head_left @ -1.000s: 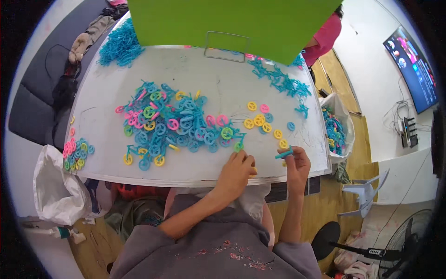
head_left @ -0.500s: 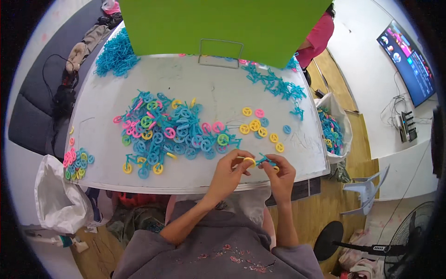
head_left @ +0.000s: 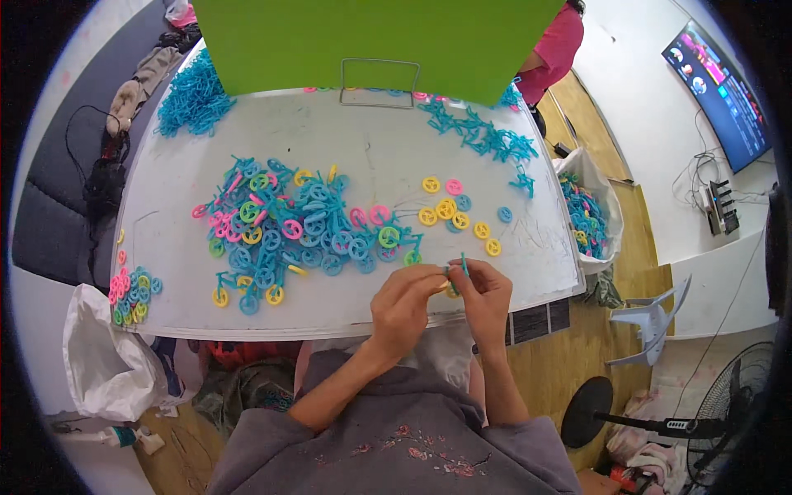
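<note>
Just over the table's near edge, my two hands meet with fingertips pinched together. The right hand (head_left: 487, 307) grips a teal plastic bike-frame piece (head_left: 464, 262), part of which sticks up above the thumb. A bit of yellow plastic wheel (head_left: 451, 290) shows between the hands; my left hand (head_left: 400, 309) is closed at it, its fingers covering most of it. Beyond them lie loose yellow wheels (head_left: 446, 208), with some pink and blue ones. To the left spreads a pile of teal frames with coloured wheels (head_left: 313, 223).
Bare teal frames (head_left: 487, 136) lie at the far right, and a heap of teal pieces (head_left: 194, 99) at the far left. A green board (head_left: 371, 41) stands at the back. Small wheels (head_left: 136, 293) sit at the left corner. White sacks (head_left: 107, 363) flank the table.
My hands have come together, bringing the yellow wheel against the teal piece. The teal piece now points more upright. The whole view has shifted slightly.
</note>
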### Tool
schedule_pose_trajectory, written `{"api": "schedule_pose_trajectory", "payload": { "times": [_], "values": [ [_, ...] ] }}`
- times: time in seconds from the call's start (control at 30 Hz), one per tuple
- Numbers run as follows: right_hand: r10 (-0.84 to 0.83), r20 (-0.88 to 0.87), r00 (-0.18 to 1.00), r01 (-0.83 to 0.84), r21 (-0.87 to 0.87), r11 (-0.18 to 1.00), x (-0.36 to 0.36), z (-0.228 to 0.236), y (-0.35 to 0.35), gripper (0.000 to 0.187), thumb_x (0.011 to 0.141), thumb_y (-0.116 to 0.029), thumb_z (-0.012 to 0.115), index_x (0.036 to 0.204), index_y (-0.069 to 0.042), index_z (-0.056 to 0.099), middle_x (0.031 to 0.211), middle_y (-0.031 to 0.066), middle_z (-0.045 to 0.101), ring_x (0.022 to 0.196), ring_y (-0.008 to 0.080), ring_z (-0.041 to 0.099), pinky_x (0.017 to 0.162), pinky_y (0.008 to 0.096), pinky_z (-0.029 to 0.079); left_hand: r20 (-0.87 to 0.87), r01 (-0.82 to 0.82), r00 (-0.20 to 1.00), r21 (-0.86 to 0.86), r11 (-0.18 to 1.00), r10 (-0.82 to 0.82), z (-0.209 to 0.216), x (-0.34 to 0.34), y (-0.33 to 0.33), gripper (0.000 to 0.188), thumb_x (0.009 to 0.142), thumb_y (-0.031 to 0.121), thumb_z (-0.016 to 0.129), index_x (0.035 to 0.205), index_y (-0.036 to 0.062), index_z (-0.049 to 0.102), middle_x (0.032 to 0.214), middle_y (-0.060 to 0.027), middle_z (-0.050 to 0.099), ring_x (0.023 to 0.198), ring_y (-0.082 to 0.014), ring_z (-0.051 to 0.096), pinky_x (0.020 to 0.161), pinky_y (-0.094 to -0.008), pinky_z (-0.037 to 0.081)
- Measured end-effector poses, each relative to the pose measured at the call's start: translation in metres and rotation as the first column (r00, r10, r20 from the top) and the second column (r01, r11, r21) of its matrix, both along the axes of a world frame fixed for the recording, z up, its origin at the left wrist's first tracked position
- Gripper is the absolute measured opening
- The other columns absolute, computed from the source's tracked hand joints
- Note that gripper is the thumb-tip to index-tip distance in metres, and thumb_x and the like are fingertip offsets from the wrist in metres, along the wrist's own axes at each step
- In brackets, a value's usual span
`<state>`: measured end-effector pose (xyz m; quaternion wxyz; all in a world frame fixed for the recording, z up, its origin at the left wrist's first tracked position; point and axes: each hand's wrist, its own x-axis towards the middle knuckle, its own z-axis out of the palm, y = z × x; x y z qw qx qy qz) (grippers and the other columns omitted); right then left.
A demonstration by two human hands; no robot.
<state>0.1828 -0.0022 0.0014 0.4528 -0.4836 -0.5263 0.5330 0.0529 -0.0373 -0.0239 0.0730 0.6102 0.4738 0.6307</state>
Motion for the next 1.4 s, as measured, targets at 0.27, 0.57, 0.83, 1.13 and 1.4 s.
{"api": "schedule_pose_trajectory", "payload": {
  "times": [0.27,0.57,0.83,1.13,1.4],
  "values": [
    [0.062,0.041,0.997,-0.068,0.173,0.983,0.005,-0.004,0.002,0.012,0.084,0.001,0.064,0.096,0.003,0.065,0.092,0.0084,0.067,0.084,0.0123,0.061,0.074,0.0251,0.05,0.793,0.615,0.585,-0.3,0.729,-0.168,0.01,-0.017,0.006,0.014,0.095,0.014,0.054,0.1,0.0009,0.053,0.095,-0.0071,0.06,0.088,-0.016,0.061,0.077,-0.0309,0.055],
    [0.073,0.119,0.99,-0.107,0.303,0.947,-0.001,-0.01,0.002,0.016,0.077,0.01,0.06,0.09,0.001,0.063,0.089,0.0091,0.066,0.084,0.0151,0.062,0.078,0.0277,0.049,0.768,0.612,0.621,-0.352,0.708,-0.155,0.006,-0.018,0.01,0.009,0.094,0.009,0.054,0.095,0.0002,0.054,0.089,-0.0061,0.06,0.084,-0.0143,0.06,0.077,-0.03,0.054],
    [0.086,0.159,0.984,-0.112,0.162,0.981,-0.001,0.001,-0.001,0.009,0.083,-0.004,0.067,0.091,0.001,0.064,0.087,0.0085,0.067,0.082,0.0127,0.061,0.076,0.0266,0.048,0.678,0.492,0.725,-0.383,0.782,-0.125,0.009,-0.012,0.008,0.003,0.089,-0.001,0.054,0.092,-0.0005,0.054,0.086,-0.0068,0.06,0.081,-0.0138,0.059,0.075,-0.0284,0.052],
    [0.092,0.109,0.99,-0.093,0.007,0.996,0.004,-0.012,-0.001,0.012,0.086,-0.009,0.068,0.09,0.0,0.062,0.085,0.004,0.065,0.079,0.0069,0.057,0.071,0.0218,0.046,0.438,0.241,0.897,-0.379,0.893,-0.056,0.009,-0.001,0.009,0.004,0.088,0.001,0.057,0.091,-0.0001,0.055,0.082,-0.0078,0.059,0.078,-0.0163,0.057,0.07,-0.0283,0.048],
    [0.036,0.098,0.995,-0.04,0.042,0.998,-0.004,-0.016,-0.002,0.011,0.086,-0.008,0.067,0.091,0.001,0.063,0.085,0.0046,0.065,0.076,0.0075,0.057,0.069,0.0227,0.046,0.198,0.039,0.98,-0.348,0.937,0.033,0.006,0.003,0.01,0.014,0.081,-0.011,0.053,0.091,-0.0021,0.053,0.079,-0.0131,0.055,0.075,-0.0273,0.058,0.064,-0.0346,0.049]
  ]
}}
